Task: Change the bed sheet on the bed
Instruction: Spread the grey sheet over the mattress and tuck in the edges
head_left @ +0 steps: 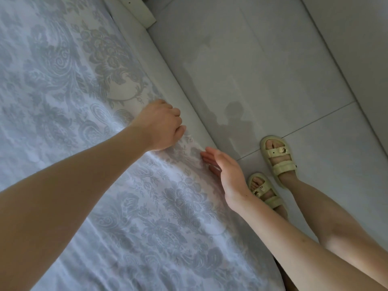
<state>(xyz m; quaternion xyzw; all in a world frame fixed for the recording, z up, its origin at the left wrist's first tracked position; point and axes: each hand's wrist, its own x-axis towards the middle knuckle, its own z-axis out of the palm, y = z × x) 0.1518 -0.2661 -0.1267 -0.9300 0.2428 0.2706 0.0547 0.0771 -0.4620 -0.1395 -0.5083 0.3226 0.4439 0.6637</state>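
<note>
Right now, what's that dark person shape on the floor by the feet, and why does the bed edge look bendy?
Head view: the dim shape on the shiny floor looks like the person's own faint shadow or reflection. Head view: the wide lens bows the straight bed edge. Head view: light is soft and low, brightest on the bed sheet at left.
</note>
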